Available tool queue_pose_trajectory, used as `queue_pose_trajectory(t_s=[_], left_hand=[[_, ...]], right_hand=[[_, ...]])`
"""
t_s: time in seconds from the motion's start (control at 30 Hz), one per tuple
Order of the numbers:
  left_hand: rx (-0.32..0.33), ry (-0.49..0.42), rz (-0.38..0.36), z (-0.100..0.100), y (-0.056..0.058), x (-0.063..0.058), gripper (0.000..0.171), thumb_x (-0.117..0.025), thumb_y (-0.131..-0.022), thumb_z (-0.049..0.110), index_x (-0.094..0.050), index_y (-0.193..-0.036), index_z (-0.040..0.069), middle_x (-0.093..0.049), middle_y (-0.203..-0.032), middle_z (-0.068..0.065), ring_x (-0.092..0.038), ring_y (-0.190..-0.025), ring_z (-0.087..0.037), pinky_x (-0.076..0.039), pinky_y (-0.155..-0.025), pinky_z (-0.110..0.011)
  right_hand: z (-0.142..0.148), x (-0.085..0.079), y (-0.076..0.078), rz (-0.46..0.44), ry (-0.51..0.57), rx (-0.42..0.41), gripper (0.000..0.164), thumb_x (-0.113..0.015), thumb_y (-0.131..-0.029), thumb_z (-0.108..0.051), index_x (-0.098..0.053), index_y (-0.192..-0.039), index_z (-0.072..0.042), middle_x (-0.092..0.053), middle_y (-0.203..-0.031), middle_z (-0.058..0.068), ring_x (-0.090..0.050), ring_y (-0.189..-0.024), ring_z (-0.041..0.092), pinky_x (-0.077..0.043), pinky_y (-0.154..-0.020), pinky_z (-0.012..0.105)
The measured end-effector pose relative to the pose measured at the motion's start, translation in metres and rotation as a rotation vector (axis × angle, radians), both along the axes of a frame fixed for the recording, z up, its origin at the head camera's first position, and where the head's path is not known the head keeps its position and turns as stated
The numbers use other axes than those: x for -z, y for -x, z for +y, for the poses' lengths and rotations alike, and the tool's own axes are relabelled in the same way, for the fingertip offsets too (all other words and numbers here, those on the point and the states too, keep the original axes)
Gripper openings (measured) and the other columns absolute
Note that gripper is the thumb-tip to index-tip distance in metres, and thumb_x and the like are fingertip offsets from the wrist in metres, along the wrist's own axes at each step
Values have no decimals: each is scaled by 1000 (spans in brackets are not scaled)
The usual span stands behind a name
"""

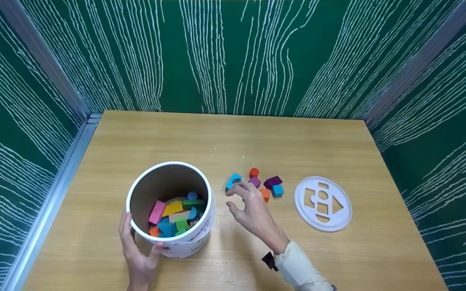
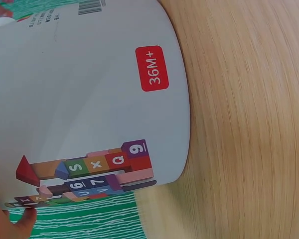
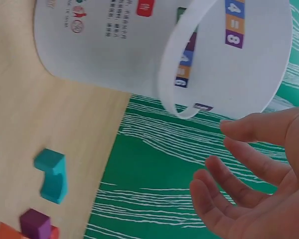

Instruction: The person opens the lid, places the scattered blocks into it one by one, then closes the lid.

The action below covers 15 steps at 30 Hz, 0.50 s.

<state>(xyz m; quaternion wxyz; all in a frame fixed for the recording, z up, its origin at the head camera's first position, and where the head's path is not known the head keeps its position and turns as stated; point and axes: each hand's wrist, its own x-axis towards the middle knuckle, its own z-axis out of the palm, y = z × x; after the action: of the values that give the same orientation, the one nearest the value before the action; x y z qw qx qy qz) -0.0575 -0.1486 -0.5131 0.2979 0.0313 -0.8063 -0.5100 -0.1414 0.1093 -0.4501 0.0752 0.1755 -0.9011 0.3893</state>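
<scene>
A white round bucket (image 1: 171, 240) stands upright on the table and holds many coloured wooden blocks (image 1: 174, 208). My left hand (image 1: 139, 258) holds it at the near left, fingers along the outer side and thumb just below the rim. In the left wrist view, the bucket's printed wall (image 2: 94, 99) fills much of the picture. Right of the bucket, my right hand (image 1: 255, 212) hovers with fingers loosely bent and nothing between them. Just beyond its fingertips lie a blue arch-shaped block (image 3: 55, 179), a purple cube (image 3: 35, 224) and several other blocks.
A white round lid (image 1: 301, 211) with shaped cut-outs lies flat at the right. Near it are a dark purple block (image 1: 272, 182) and a blue cube (image 1: 277, 190). Green panels with white lines (image 1: 200, 56) enclose the table (image 1: 297, 141). A white carrying handle (image 3: 169, 64) hangs on the bucket.
</scene>
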Motion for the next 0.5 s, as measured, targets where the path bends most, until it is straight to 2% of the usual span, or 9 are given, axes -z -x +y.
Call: queue_pose_trajectory(t_s=[0.17, 0.3, 0.5], left_hand=[[3, 0, -7, 0, 1, 0, 85, -70, -69, 23, -22, -139, 14, -22, -143, -1, -24, -127, -23, -25, -101, -20], [5, -4, -2, 0, 1, 0, 85, -69, -69, 24, -22, -139, 15, -22, -143, -1, -24, -127, -23, -24, -101, -20], [11, -7, 65, 0, 1, 2, 82, -69, -70, 24, -24, -137, 9, -24, -141, -7, -26, -125, -23, -25, -100, -19]], right_hand=[[6, 13, 3, 10, 8, 41, 19, -71, -71, -14, -64, -88, -18, -55, -100, -4, -48, -93, 13, -48, -68, 26], [11, 24, 8, 63, 20, 76, 19, -72, -69, -10, -64, -85, -17, -55, -96, -5, -48, -91, 12, -46, -66, 23], [20, 42, 17, 138, 25, 153, 19, -73, -64, -5, -64, -78, -13, -57, -91, -1, -50, -90, 16, -43, -73, 32]])
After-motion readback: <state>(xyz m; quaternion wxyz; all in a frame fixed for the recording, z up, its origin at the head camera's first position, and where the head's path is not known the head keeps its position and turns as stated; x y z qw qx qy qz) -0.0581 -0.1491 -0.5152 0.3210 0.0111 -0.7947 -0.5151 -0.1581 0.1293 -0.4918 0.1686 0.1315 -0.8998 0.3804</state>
